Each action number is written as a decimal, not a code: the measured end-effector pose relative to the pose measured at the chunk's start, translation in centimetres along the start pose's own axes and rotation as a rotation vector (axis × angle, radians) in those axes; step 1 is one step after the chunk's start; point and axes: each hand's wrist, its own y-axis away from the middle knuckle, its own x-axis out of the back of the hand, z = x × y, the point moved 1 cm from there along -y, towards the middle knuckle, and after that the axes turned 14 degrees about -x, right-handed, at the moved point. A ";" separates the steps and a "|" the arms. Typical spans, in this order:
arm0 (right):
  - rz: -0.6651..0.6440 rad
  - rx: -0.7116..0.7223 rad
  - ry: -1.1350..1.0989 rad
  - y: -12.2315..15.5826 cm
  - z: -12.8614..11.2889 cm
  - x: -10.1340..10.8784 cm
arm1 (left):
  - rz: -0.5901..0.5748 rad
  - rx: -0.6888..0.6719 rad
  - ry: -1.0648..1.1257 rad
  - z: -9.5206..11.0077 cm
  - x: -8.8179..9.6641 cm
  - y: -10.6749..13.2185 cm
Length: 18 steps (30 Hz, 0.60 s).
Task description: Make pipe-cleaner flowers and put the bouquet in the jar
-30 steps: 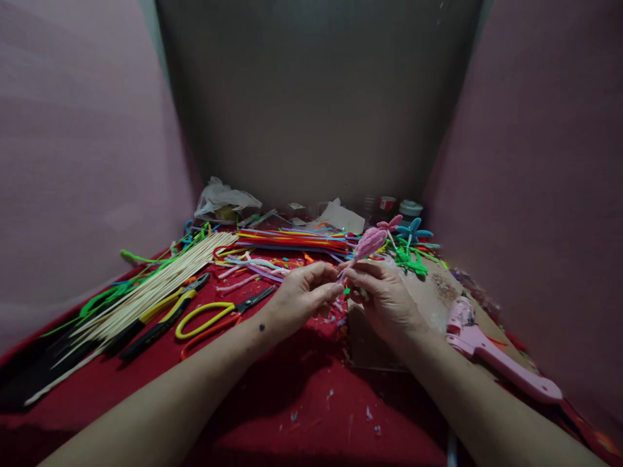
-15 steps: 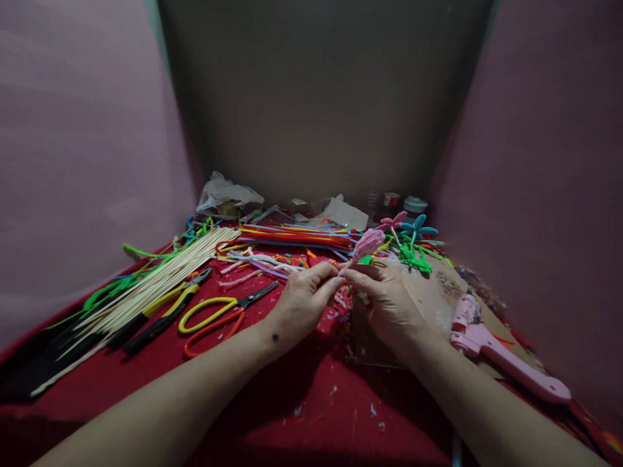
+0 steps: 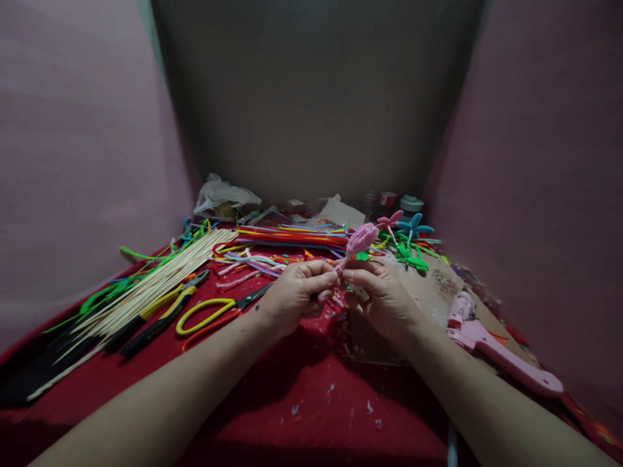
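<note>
A pink pipe-cleaner flower bud (image 3: 362,239) stands up between my two hands, tilted to the right on a thin pink stem. My left hand (image 3: 305,292) pinches the lower end of the stem between thumb and fingers. From the other side, my right hand (image 3: 382,293) closes its thumb and fingertips on the same stem just under the bud. The fingertips nearly meet and hide the exact grip. Under my left wrist lie scissors (image 3: 207,316) with yellow and red handles, partly covered.
Wooden skewers (image 3: 160,282) and yellow-black pliers (image 3: 158,318) lie at left. Pipe cleaners (image 3: 292,238) are bundled behind my hands. Right are a cardboard sheet (image 3: 431,292), a pink glue gun (image 3: 506,357), green pieces (image 3: 411,258) and pink and blue pipe-cleaner shapes (image 3: 413,227). Scraps dot the red cloth (image 3: 272,415).
My left hand has turned and shifted a little left, now over more of the scissors. The bud has moved slightly left and its stem shows more. Both hands keep hold.
</note>
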 end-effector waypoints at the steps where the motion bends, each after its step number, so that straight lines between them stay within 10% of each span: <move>1: -0.014 -0.017 -0.015 -0.1 0.0 0.1 | -0.025 0.028 0.052 -0.1 0.1 0.0; 18: -0.132 -0.081 -0.035 0.0 0.1 0.4 | -0.203 0.126 0.410 -0.4 0.2 0.2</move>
